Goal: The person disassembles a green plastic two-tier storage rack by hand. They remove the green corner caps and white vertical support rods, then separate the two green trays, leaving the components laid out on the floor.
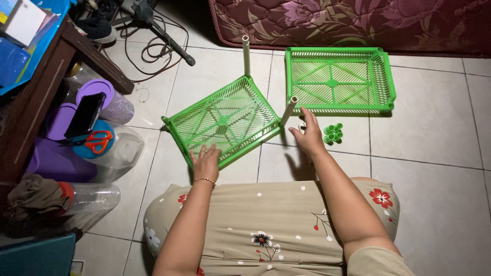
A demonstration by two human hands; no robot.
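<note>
the left hand point(206, 162) lies flat, fingers spread, on the near edge of a green slatted tray point(223, 120) on the tiled floor point(434, 128), with white tubes point(288, 111) upright at two corners. the right hand point(309, 135), fingers loosely apart and pinching nothing, reaches beside the nearer tube, close to small green caps point(333, 133). it looks like leg-fitting on a rack, and the next move calls for a firm grip on a tube while the tray is held steady; a second tray point(339, 79) lies beyond.

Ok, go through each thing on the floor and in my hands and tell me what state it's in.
Near tray: tilted, two white tubes standing in its corners.
Far tray: flat on the floor, no tubes.
Left hand: pressed flat on the near tray.
Right hand: open, beside the corner tube.
Green caps: clustered loose on the floor.
</note>
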